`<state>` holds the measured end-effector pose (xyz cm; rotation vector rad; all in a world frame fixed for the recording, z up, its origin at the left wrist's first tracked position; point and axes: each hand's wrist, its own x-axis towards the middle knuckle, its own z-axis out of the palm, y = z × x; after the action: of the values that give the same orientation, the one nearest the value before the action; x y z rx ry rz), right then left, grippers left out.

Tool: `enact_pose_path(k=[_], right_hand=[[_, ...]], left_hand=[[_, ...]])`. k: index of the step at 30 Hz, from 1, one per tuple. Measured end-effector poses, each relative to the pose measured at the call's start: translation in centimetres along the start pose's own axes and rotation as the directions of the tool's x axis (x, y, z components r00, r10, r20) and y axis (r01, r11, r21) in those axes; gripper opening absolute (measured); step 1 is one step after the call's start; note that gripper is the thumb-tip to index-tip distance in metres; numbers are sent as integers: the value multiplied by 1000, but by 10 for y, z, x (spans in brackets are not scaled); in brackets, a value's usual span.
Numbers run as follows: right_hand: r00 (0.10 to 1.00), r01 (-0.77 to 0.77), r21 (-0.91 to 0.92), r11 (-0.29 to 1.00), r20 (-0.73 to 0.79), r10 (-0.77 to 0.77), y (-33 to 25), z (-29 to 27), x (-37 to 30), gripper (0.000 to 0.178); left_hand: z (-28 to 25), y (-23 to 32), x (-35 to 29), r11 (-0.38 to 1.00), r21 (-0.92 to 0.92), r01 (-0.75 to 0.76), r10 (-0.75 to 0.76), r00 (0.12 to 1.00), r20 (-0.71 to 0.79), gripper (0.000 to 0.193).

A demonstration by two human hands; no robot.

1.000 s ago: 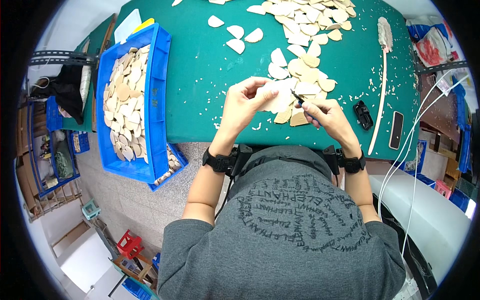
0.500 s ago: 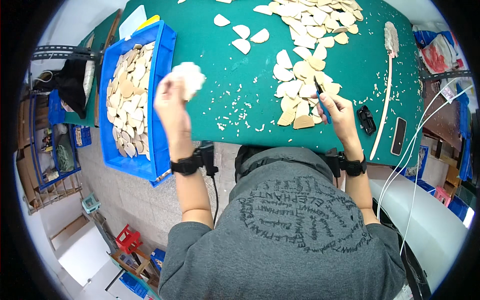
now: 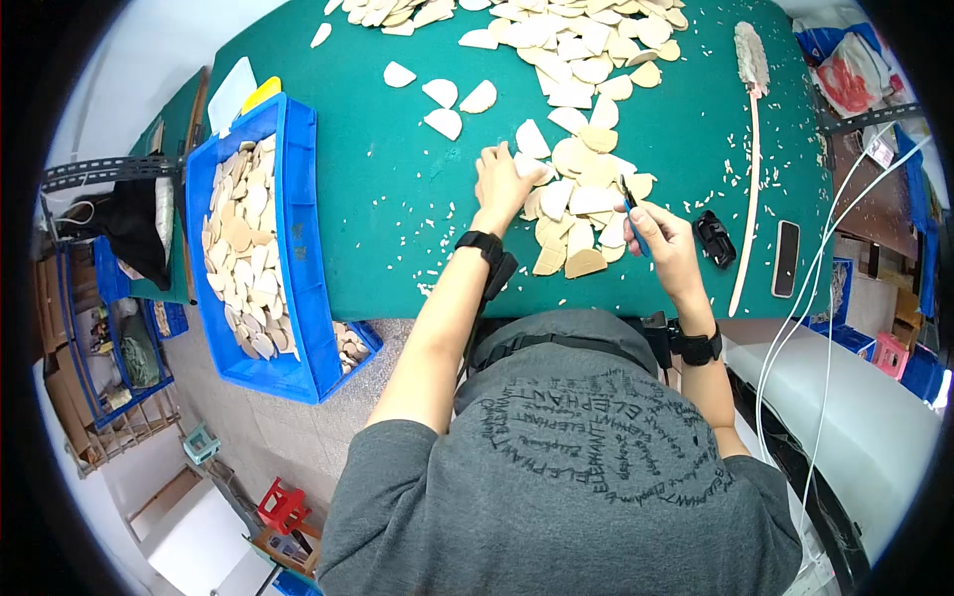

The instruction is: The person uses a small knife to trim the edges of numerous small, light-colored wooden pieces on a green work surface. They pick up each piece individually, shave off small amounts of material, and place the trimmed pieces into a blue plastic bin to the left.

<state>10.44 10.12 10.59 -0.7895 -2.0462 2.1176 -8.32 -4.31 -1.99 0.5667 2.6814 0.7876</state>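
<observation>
My left hand reaches to the left edge of a loose pile of pale half-round pieces on the green table. Its fingers are stretched out and apart, touching or almost touching a whitish piece at the edge of the pile. In my right hand, at the pile's right side, is a small blue-handled tool with a dark narrow tip pointing away from me. The tool's exact kind cannot be made out. Both wrists wear black straps with small devices.
A blue bin of similar pieces stands at the left, with another blue bin partly under it. More pieces lie at the far side. To the right are a black object, a long-handled brush, a phone and white cables.
My left hand has moved right, from beside the blue bin to the pile, and the pale pieces it held are gone from it. The right hand keeps the tool in nearly the same place.
</observation>
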Motion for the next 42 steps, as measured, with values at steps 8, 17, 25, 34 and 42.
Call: enact_pose_path(k=[8, 17, 25, 34, 42], right_hand=[[1000, -30, 23, 999, 10, 30, 7, 5, 8, 31], [992, 125, -351, 928, 68, -108, -18, 38, 10, 42], [987, 155, -309, 938, 78, -137, -28, 45, -1, 45], [983, 181, -320, 930, 80, -164, -31, 44, -12, 42], [980, 181, -327, 928, 139, -142, -34, 44, -17, 39]], left_hand=[[-5, -14, -5, 721, -654, 231, -49, 957, 285, 46], [-114, 56, -78, 328, -923, 202, 25, 975, 223, 37], [-119, 60, -99, 421, -906, 41, 84, 993, 84, 32], [-126, 68, -117, 511, -859, -28, 80, 997, 15, 31], [-128, 66, -125, 558, -829, -37, 78, 997, 7, 29]])
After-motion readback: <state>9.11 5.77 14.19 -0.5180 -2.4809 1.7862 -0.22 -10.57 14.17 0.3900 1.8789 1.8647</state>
